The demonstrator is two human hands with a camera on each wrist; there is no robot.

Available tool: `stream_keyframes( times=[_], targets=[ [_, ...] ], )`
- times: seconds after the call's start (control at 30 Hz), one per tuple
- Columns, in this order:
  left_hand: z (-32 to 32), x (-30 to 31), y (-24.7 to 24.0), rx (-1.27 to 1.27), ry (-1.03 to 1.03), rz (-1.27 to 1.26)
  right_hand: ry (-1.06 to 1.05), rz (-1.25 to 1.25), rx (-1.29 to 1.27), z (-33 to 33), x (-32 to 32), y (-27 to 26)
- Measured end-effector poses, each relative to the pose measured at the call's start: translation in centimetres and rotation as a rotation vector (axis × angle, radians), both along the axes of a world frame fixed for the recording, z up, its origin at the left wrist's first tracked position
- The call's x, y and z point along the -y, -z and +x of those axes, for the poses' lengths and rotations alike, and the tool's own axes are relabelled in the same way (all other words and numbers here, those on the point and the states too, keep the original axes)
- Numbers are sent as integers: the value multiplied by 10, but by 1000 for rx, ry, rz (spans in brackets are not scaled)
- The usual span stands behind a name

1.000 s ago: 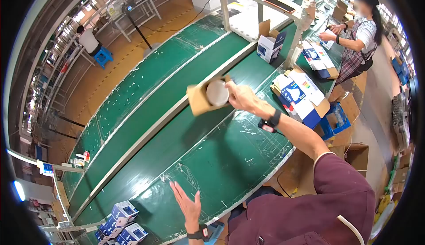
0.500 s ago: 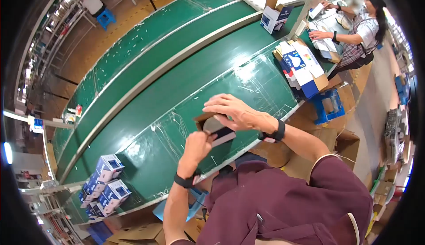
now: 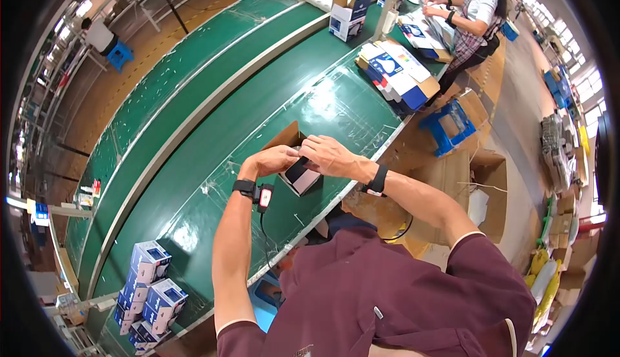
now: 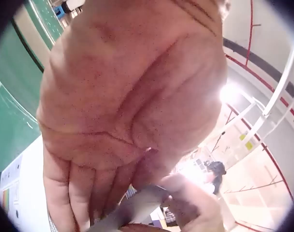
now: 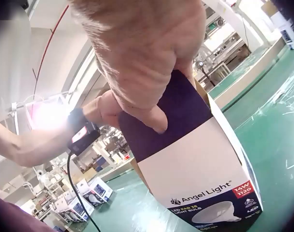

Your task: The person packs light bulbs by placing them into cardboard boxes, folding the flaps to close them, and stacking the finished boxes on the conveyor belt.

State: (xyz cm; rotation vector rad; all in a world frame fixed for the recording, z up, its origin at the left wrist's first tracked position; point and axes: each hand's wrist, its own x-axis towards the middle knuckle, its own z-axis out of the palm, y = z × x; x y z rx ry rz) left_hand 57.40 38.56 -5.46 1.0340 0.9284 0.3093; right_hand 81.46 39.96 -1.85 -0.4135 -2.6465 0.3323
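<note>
Hands are gripping a white-and-navy cardboard bulb box
Left hand and right hand are clamping fingers on its top; skewed pressure could be crushing it

Both hands on the box, over the green worktop!

My left hand and right hand meet on top of a small box above the worktop. My fingers curl round its upper end, it sits tilted, and a brown flap stands open behind. Down at my left, a cluster of blue-and-white boxes. Farther along the worktop, a stack of flat cartons, an open carton beyond it, and another person busy there. On the floor beside the worktop, a blue crate.
</note>
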Motion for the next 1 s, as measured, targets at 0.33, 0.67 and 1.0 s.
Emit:
stream_keyframes(
  times=[0.33, 0.67, 1.0],
  targets=[
    [11, 3, 3, -142, -13, 93, 51, -188, 114, 19, 9, -13],
    [44, -6, 6, -127, 138, 162, 187, 4, -65, 46, 38, 31],
    [44, -14, 32, -466, 324, 10, 145, -83, -202, 45, 39, 46]
  ],
)
